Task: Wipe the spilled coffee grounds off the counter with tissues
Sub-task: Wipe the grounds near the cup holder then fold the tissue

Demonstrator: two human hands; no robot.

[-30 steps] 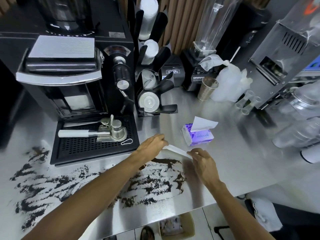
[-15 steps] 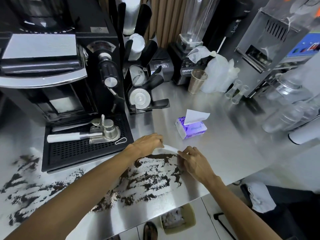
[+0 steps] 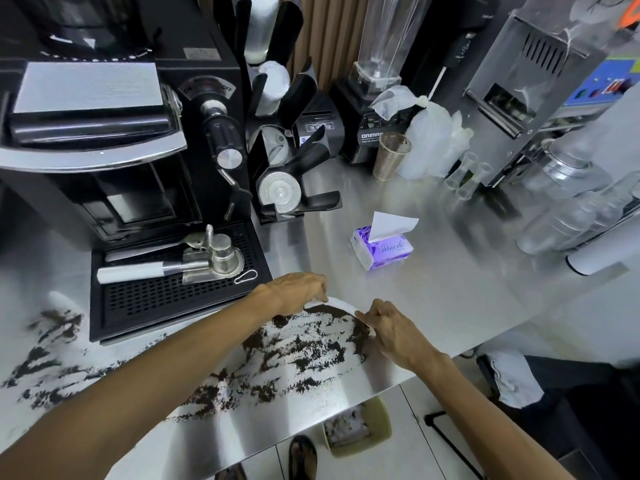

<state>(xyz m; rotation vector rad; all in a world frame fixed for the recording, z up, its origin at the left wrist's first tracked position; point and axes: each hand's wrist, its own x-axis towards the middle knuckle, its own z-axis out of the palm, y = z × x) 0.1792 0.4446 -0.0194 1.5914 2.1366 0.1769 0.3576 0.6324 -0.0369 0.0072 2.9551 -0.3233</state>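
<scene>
Steel counter (image 3: 433, 289) strewn with coffee grounds (image 3: 258, 344), tissue (image 3: 341, 303) on it; bin (image 3: 382, 427) below.

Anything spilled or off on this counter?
Yes: coffee grounds lie in dark streaks across the steel counter, beside and in front of the drip tray. The left hand and right hand hold a tissue at the spill's far side.

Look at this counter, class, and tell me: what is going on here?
A person is cleaning spilled coffee grounds off a steel counter. The left grip and the right grip each pinch one end of a white tissue, stretched low along the far edge of the grounds. Grounds cover the near part of the counter, with another patch further left, so little is wiped yet. A purple tissue pack sits just beyond, and a bin stands on the floor below.
</scene>
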